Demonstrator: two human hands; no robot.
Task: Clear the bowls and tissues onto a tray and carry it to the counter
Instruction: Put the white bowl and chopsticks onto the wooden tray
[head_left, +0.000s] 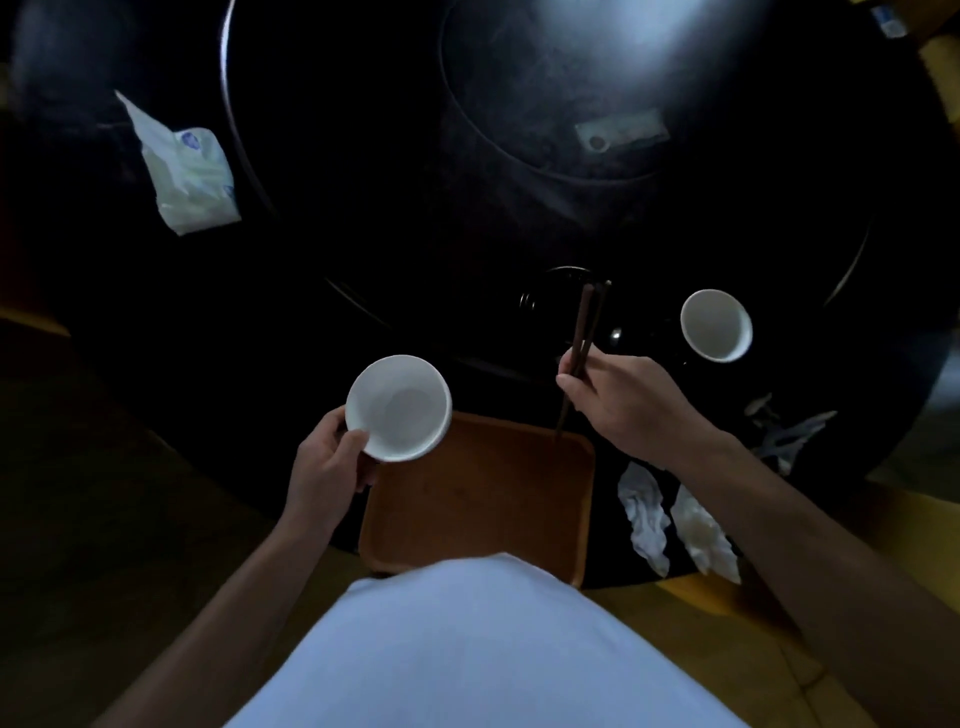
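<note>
left hand grips bowl over tray's far-left corner | right hand pinches chopsticks, tips lowered onto tray for unloading | 2 tissues wait right

Dining room, restaurant-style: round black table with central turntable, bowls, chopsticks, tray, used tissues.

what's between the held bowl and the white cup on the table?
Head view: the right hand gripping dark chopsticks; otherwise bare black table.
</note>
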